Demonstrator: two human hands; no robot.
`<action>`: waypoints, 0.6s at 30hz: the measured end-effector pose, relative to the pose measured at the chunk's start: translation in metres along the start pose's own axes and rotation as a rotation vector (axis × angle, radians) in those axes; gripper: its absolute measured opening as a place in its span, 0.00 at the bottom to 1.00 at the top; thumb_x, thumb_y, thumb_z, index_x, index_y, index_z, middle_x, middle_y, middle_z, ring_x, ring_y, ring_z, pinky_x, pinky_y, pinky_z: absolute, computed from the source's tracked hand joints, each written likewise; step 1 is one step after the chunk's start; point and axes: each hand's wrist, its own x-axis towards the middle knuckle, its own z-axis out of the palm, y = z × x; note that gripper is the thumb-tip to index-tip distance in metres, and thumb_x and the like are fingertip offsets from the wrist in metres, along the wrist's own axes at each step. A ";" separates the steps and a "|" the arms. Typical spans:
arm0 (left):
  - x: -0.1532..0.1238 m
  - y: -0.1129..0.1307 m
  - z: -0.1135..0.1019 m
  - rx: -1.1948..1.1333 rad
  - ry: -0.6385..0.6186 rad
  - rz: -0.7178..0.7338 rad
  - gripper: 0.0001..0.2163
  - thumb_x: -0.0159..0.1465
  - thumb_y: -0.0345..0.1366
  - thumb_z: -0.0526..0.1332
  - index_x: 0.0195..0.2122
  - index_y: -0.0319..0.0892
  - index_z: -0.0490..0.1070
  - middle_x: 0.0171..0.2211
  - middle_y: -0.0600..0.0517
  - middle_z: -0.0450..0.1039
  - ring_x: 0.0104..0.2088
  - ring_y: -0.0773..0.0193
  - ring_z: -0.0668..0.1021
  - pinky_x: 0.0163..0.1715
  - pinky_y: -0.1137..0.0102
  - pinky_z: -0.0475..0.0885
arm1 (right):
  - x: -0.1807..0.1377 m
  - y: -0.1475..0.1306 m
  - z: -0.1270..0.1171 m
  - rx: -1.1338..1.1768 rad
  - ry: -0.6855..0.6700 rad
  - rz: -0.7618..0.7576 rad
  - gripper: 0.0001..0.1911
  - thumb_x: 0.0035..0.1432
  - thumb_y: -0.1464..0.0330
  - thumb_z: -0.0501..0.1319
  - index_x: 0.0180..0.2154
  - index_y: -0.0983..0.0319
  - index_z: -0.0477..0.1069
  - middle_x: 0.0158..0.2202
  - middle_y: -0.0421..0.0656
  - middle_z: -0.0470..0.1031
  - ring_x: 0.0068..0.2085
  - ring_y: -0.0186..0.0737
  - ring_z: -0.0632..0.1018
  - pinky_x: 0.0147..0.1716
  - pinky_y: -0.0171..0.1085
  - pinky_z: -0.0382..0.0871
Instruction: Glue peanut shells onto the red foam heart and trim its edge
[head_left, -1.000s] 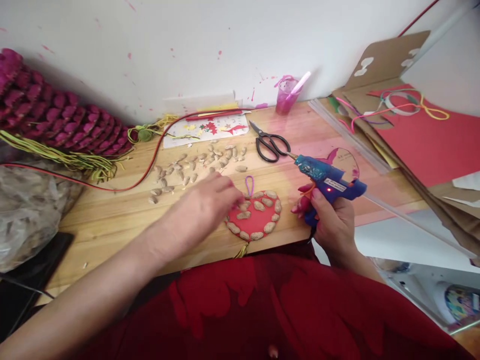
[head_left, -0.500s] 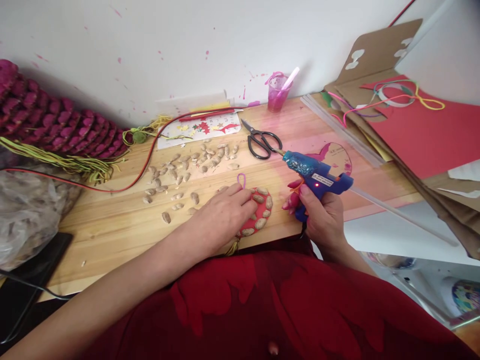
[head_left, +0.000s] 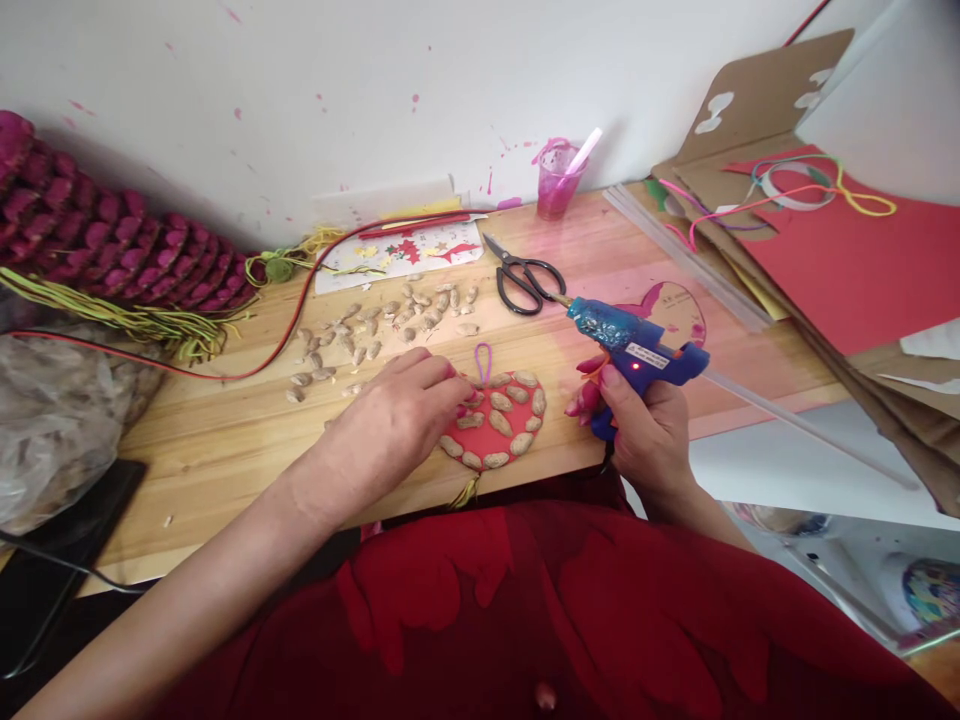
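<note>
Red heart (head_left: 484, 440): lying by the near edge of the surface (head_left: 225, 450).
Rim peanuts (head_left: 538, 402): already lining most of its visible outline.
Inner peanuts (head_left: 500, 423): sitting apart, bare red showing between.
Left hand (head_left: 401, 410): our fingertips are nearly meeting at the left lobe; we cannot tell whether they are pinching anything.
Right hand (head_left: 652, 430): our grip is wrapping a blue glue gun (head_left: 637, 362).
Loose peanuts (head_left: 346, 346): lying unused toward the far edge.

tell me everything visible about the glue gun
The glue gun has a blue, plastic-looking body with a white label and lit red light, a shiny teal front, metallic nozzle and orange trigger. A long translucent stick appears to run from its rear. Gripped in the right hand, it points toward the scissors.
</note>
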 end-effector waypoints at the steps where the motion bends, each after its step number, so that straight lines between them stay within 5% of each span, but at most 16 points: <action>1: -0.003 -0.001 0.000 -0.002 0.013 -0.006 0.08 0.72 0.32 0.56 0.40 0.43 0.75 0.35 0.48 0.74 0.39 0.58 0.74 0.40 0.64 0.73 | 0.000 0.000 0.000 0.006 0.001 -0.001 0.15 0.64 0.56 0.65 0.36 0.61 0.77 0.24 0.39 0.74 0.25 0.37 0.76 0.24 0.36 0.68; 9: -0.027 -0.006 0.003 0.001 0.130 -0.093 0.11 0.71 0.34 0.58 0.31 0.43 0.74 0.29 0.51 0.71 0.33 0.60 0.73 0.37 0.65 0.71 | 0.001 0.001 0.000 0.007 -0.010 -0.013 0.14 0.64 0.56 0.64 0.37 0.61 0.77 0.24 0.38 0.74 0.26 0.37 0.77 0.24 0.35 0.69; 18: -0.022 0.008 0.018 -0.088 0.172 -0.083 0.08 0.71 0.29 0.57 0.42 0.40 0.77 0.33 0.48 0.72 0.37 0.58 0.72 0.37 0.65 0.71 | 0.001 0.001 0.001 0.028 -0.014 -0.024 0.13 0.64 0.58 0.65 0.37 0.61 0.78 0.23 0.38 0.74 0.25 0.37 0.77 0.23 0.35 0.68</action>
